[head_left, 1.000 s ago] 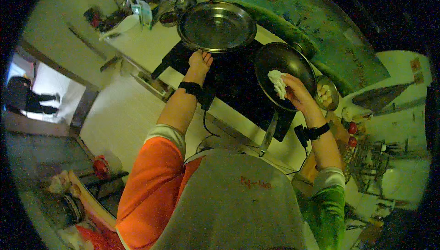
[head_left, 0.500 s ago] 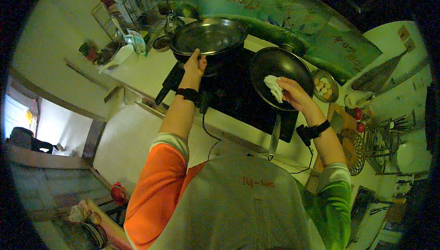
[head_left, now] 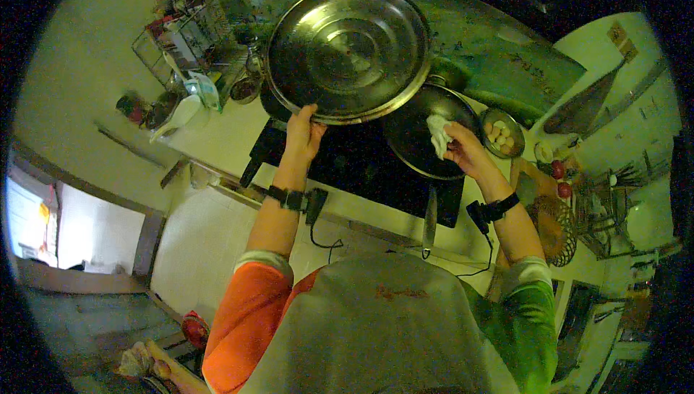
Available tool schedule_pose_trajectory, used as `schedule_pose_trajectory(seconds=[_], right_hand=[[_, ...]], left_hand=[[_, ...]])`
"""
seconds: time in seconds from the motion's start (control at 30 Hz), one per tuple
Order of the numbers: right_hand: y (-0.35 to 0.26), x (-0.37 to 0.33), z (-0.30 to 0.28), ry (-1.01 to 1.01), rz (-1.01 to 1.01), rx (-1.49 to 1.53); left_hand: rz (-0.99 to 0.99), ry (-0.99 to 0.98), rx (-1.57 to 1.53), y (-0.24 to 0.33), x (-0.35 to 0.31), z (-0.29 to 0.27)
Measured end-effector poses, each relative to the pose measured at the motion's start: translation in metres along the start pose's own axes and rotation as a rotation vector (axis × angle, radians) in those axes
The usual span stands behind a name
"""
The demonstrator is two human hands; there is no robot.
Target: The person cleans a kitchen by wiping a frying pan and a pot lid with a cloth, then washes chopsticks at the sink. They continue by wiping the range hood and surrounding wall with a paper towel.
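My left hand [head_left: 304, 134] is closed on the near rim of a wide round metal dish, lid-like or tray-like [head_left: 347, 50]. The dish is tilted up over the left part of the black cooktop [head_left: 354, 155], its shiny ringed face toward me. Pinched in my right hand [head_left: 466, 150] is a crumpled white cloth [head_left: 439, 136], held over the dark frying pan [head_left: 408, 134]. The pan sits on the right part of the cooktop, its handle [head_left: 429, 224] pointing toward me. Whether the cloth touches the pan, I cannot tell.
Beside the pan stands a bowl with several pale round pieces [head_left: 502, 139]. A wire basket [head_left: 557, 231] and red round items [head_left: 558, 170] lie farther right. At the left are a white ladle-like scoop [head_left: 184, 116] and a wire rack [head_left: 181, 40]. A patterned green panel backs the counter.
My left hand has raised the round metal dish from over the left of the cooktop and tilted its face toward me. My right hand still holds the cloth over the pan, turned slightly.
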State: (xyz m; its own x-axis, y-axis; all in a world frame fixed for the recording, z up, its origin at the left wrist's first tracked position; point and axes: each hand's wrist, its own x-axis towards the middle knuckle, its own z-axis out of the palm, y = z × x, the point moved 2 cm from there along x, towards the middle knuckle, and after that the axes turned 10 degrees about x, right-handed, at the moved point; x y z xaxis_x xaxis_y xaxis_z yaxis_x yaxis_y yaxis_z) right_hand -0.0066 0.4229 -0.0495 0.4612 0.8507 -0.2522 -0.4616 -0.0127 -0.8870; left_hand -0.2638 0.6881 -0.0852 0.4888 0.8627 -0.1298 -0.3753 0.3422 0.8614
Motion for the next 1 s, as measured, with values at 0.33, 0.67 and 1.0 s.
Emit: schedule_pose_trajectory(seconds=[0.33,0.67,1.0], right_hand=[[-0.086,-0.107,-0.003,0.367,-0.565,-0.298],[-0.114,-0.074,-0.034,0.72,-0.68,-1.031],[0.019,-0.168,0.026,-0.392,-0.834,-1.493]], left_hand=[[-0.429,-0.475,-0.101,-0.053,-0.091,0.052],[-0.569,-0.711,0.111,-0.105,-0.19,0.121],[-0.338,-0.678,0.01,-0.113,-0.237,0.152]])
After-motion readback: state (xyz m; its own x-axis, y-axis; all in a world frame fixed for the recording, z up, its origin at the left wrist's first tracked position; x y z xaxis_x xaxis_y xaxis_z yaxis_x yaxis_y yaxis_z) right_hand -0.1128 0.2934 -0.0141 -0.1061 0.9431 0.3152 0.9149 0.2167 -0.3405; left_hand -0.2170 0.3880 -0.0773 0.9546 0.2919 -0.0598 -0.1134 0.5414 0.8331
